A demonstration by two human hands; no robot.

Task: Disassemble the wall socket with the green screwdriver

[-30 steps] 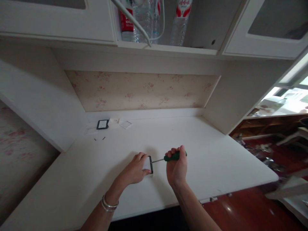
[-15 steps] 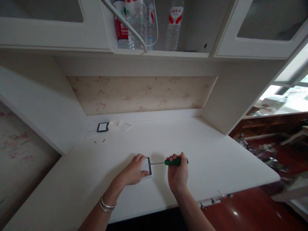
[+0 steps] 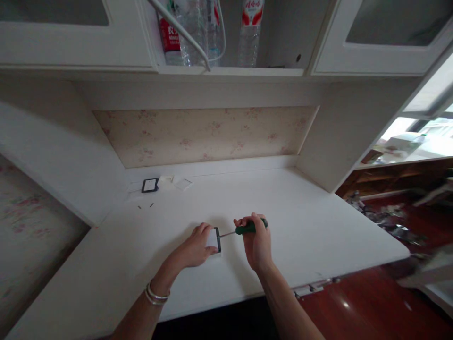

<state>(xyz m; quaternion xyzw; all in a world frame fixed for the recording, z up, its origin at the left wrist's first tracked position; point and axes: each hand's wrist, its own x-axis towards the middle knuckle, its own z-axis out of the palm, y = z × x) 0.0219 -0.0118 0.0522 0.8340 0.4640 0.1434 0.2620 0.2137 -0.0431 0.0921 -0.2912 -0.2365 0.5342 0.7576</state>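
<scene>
My left hand [image 3: 196,246] grips a small white box-like piece with a dark edge [image 3: 218,240], fingers on its far side and thumb on the near side. Wrapped in the fingers of my right hand [image 3: 257,243] is the green handle of a screwdriver [image 3: 245,228]. Its metal shaft points left, and the tip meets or nearly meets the dark edge; the exact contact is too small to tell. The piece's left part is hidden under my left hand.
On the white desktop [image 3: 283,212], at the back left, lie a dark-framed white square [image 3: 150,185], a pale piece [image 3: 165,181], a thin square frame [image 3: 183,184] and two tiny dark strips [image 3: 152,205]. Plastic bottles [image 3: 249,38] and a white cable [image 3: 182,30] are in the cabinet above.
My right hand and the screwdriver handle have shifted left and slightly up, so the shaft now slants down to the left. My left hand keeps its hold on the piece.
</scene>
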